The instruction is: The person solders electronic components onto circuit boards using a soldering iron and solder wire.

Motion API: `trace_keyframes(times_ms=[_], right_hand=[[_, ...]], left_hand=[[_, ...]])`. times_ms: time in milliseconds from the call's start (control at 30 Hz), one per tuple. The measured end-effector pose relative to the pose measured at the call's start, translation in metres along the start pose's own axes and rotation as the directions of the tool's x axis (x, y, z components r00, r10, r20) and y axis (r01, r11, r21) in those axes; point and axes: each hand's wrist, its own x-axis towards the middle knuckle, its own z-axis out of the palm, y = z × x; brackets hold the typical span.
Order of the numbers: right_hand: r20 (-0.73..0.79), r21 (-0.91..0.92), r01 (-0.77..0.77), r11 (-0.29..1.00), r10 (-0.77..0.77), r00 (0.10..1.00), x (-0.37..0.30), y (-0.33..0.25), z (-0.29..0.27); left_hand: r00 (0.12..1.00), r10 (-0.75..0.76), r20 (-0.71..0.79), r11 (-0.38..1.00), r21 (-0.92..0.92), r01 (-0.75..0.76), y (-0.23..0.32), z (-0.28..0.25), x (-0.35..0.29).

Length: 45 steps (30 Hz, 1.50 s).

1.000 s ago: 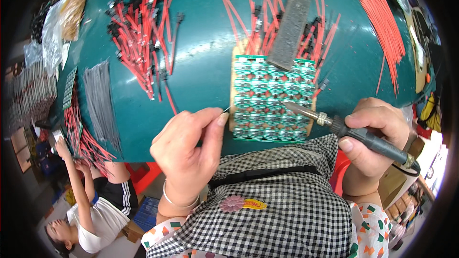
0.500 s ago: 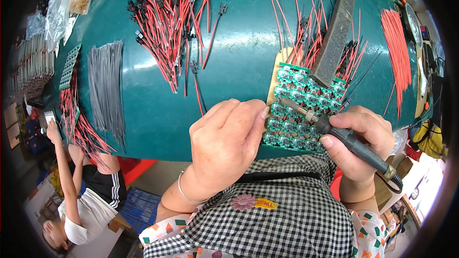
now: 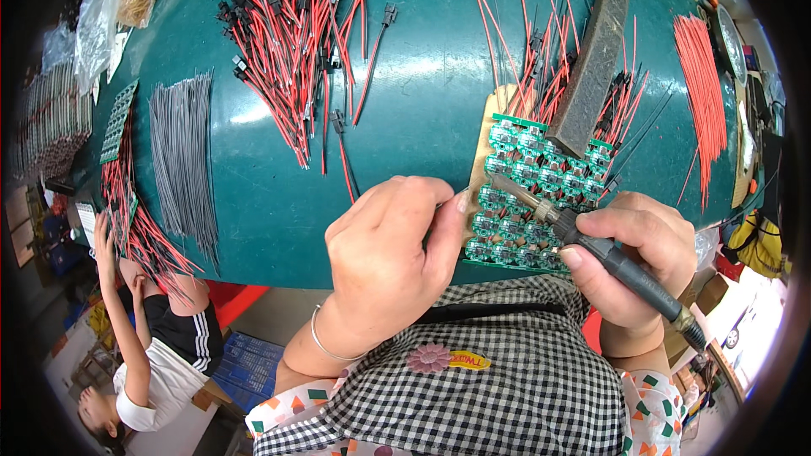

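Observation:
My right hand (image 3: 642, 257) grips a black-handled soldering iron (image 3: 604, 249). Its metal tip points to the left, over the left part of a green circuit board panel (image 3: 511, 226) made of many small boards. I cannot tell whether the tip touches the panel. Just left of the panel, my left hand (image 3: 390, 232) is closed in a pinch, thumb against fingers; what it holds is too thin to make out. The panel lies on a tan board (image 3: 479, 152). A dark heavy bar (image 3: 590, 59) rests across the panel's top edge, over red and black wires (image 3: 553, 93).
Red-and-black connector leads (image 3: 291, 42) are heaped at the back. Bundles of grey wires (image 3: 183, 160) and red wires (image 3: 701, 101) lie left and right. At far left, another person (image 3: 156, 380) reaches toward the table beside more wired boards (image 3: 118, 122).
My left hand has shifted slightly left, its fingertips drawn a little away from the panel. The soldering iron has moved slightly left. The other person's arm has moved too.

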Motion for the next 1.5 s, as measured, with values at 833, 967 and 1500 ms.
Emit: trace_keyframes(times_ms=[833,967,1500], right_hand=[[-0.13,0.199,-0.064,0.978,0.091,0.987,-0.006,0.018,-0.011],[-0.098,0.188,-0.082,0.979,0.101,0.99,-0.004,0.016,-0.008],[-0.038,0.119,0.069,0.991,-0.065,0.997,0.003,0.014,-0.011]], left_hand=[[1.0,0.002,0.019,1.0,-0.02,-0.002,0.01,-0.002,0.003],[0.999,0.026,0.048,0.999,-0.035,-0.024,0.007,0.007,0.004],[0.999,0.027,0.032,0.998,-0.049,-0.026,0.011,0.0,0.005]])
